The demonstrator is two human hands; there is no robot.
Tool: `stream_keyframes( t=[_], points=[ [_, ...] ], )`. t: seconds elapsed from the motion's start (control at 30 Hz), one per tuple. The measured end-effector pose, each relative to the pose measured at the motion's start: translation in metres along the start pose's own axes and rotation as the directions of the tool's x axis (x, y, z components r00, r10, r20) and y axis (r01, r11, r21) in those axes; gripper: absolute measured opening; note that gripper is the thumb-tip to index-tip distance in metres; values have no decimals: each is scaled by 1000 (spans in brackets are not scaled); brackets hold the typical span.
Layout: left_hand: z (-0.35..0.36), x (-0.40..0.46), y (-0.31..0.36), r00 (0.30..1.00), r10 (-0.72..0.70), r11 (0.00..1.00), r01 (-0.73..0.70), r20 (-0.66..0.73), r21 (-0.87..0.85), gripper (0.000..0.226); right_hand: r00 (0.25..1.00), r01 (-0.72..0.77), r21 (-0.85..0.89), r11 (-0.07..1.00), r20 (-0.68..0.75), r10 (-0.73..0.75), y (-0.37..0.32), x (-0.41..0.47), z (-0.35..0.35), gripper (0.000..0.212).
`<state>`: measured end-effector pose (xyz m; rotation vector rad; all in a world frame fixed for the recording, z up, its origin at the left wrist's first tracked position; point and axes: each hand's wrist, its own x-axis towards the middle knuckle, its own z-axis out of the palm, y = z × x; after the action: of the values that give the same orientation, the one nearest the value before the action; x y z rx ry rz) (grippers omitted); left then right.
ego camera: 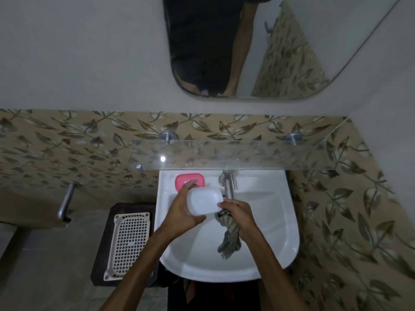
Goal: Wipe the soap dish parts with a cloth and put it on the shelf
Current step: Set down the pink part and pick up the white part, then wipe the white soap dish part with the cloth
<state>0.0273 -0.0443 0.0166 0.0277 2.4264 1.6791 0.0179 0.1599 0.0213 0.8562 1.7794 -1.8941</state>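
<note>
My left hand (pixel 179 212) holds a white rounded soap dish part (pixel 204 203) above the white sink (pixel 280 221), tilted toward me. My right hand (pixel 239 213) grips a grey striped cloth (pixel 229 236) that hangs down into the basin; its thumb touches the right edge of the white part. A pink soap dish part (pixel 190 179) lies on the sink's back ledge, partly hidden behind my left fingers. The glass shelf (pixel 247 156) runs along the wall just above the sink.
A steel tap (pixel 228 185) stands at the back of the sink, right of the pink part. A cream perforated tray (pixel 129 241) rests on a dark stand left of the sink. A metal towel bar (pixel 66 203) sticks out at left. A mirror (pixel 258 46) hangs above.
</note>
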Motion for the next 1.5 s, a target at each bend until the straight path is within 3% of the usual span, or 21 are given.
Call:
stream_keyframes(
  t=[0.07,0.13,0.23,0.3,0.43,0.57,0.67,0.77,0.83,0.9,0.97,1.0,1.03,1.13,1.3,1.4,1.5],
  points=[
    [10,-4,20,999,11,991,-5,43,-135,116,999,34,-25,999,-13,-34,-8,-8,-13,6],
    [24,-10,44,997,-55,911,74,60,-405,103,996,79,-76,994,-23,-81,-18,-16,-23,11],
    [44,-19,77,970,-187,546,233,154,-805,66,982,184,-135,974,-4,-187,-30,-31,-30,16],
    [52,-20,91,950,-192,400,305,247,-864,59,956,283,-192,940,-24,-293,-34,-38,-32,15],
    [60,-19,108,967,-178,250,221,180,-943,44,878,439,-297,848,-59,-475,-40,-50,-37,3],
    [57,-15,111,983,-153,106,117,100,-987,52,881,442,-56,895,-160,-445,-49,-53,-52,7],
    [50,-10,113,990,-106,180,112,94,-977,83,914,400,165,902,-153,-377,-64,-59,-64,16],
    [52,-11,119,989,-69,294,143,128,-945,94,861,508,95,856,-41,-507,-76,-69,-60,20],
    [54,-12,127,990,-29,327,137,135,-935,98,748,657,-143,740,0,-664,-78,-76,-49,23],
    [58,-14,134,993,16,387,105,121,-916,100,592,744,-422,518,58,-804,-74,-80,-40,24],
    [59,-15,140,996,20,460,68,88,-885,99,448,749,-587,307,106,-888,-68,-81,-35,16],
    [59,-17,142,997,15,471,59,76,-880,100,417,737,-620,268,106,-903,-66,-81,-35,11],
    [60,-17,142,997,10,472,57,70,-880,101,423,722,-636,274,93,-901,-64,-81,-35,8],
    [67,-18,141,999,-23,509,40,33,-860,102,546,643,-664,382,46,-837,-62,-82,-37,13],
    [71,-18,136,1000,-25,566,10,-5,-824,91,713,605,-629,488,156,-683,-64,-92,-47,10],
    [75,-18,139,999,-27,688,-13,-44,-725,88,763,561,-602,569,110,-636,-70,-92,-49,13],
    [80,-14,137,995,-16,762,-53,-101,-645,79,772,623,-512,591,281,-570,-70,-94,-44,18]
  ],
)
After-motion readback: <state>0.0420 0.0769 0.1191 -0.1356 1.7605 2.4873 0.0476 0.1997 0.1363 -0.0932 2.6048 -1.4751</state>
